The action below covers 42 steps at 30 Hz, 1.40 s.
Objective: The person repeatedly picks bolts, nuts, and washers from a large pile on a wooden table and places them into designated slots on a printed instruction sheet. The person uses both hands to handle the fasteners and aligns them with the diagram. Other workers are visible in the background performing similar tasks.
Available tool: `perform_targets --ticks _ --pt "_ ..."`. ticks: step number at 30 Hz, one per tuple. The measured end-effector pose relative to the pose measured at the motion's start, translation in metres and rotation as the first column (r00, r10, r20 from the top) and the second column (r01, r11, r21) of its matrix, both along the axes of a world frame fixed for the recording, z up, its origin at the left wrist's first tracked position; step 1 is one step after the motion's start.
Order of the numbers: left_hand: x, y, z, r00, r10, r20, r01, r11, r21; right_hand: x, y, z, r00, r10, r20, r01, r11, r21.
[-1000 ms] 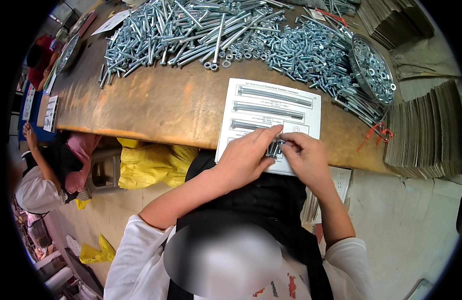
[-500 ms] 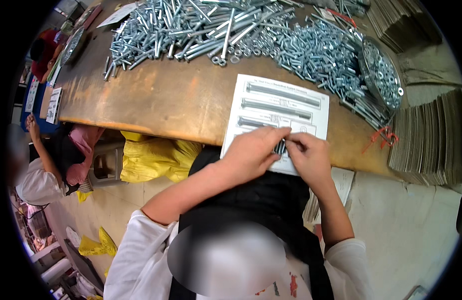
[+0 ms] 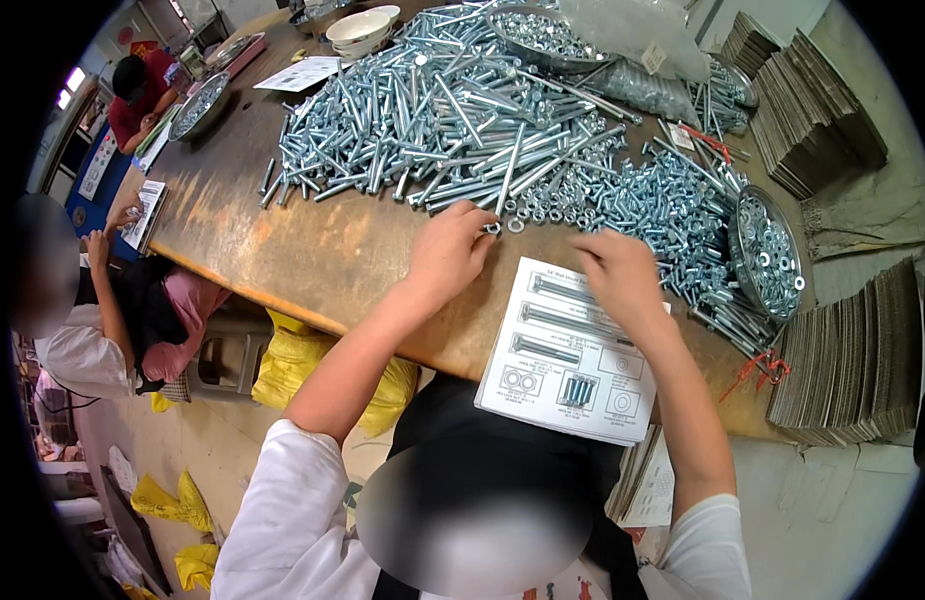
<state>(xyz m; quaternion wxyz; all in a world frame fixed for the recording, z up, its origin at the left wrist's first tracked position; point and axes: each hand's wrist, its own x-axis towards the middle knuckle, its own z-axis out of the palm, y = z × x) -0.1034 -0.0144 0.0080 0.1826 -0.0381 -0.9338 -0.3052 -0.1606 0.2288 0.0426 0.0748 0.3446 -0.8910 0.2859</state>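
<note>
My left hand (image 3: 448, 255) reaches to the near edge of the hardware pile, its fingertips closed around a steel nut (image 3: 493, 228). A flat washer (image 3: 516, 226) lies just right of it. My right hand (image 3: 623, 280) hovers over the top right of a printed sheet (image 3: 593, 425), fingers curled; whether anything is in them is hidden. Several short bolts (image 3: 580, 391) lie side by side on the sheet's lower part. Beyond the hands spread a heap of long bolts (image 3: 383, 140), a cluster of nuts (image 3: 558, 205) and a heap of short bolts (image 3: 648, 200).
A metal bowl of washers (image 3: 768, 255) stands at the right, another bowl of small hardware (image 3: 548, 40) at the back. Stacked cardboard (image 3: 848, 350) and a red tie (image 3: 763, 372) are at the right. White bowls (image 3: 361, 32) stand far back. Two other people sit at the left.
Both hands have left the short bolts on the sheet and moved forward, the left to the nuts, the right to the sheet's top. The view has shifted, showing more of the table's far side.
</note>
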Motion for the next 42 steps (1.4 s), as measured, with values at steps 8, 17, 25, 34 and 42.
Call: perform_targets --ticks 8,17,25,34,42 --pt "-0.071 0.022 -0.028 0.999 -0.010 0.050 0.027 0.932 -0.361 -0.057 -0.064 -0.055 0.979 -0.036 -0.200 0.097 0.948 0.302" --pt "0.032 0.018 0.025 0.943 -0.332 0.021 0.332 0.943 -0.005 0.047 -0.003 0.007 0.998 0.013 -0.055 -0.014 1.000 -0.024" --pt "0.137 0.059 0.013 0.950 -0.287 0.124 0.288 0.958 0.011 0.153 0.012 -0.022 0.989 0.064 -0.136 -0.063 0.998 0.008" --pt "0.130 0.053 0.011 0.919 -0.345 0.192 0.338 0.939 0.069 0.149 0.018 -0.032 0.996 -0.013 -0.088 0.015 1.000 0.021" --pt "0.135 0.032 0.013 0.964 -0.222 0.147 0.151 0.910 0.386 0.049 0.140 0.039 0.814 -0.572 -0.104 0.550 0.816 -0.177"
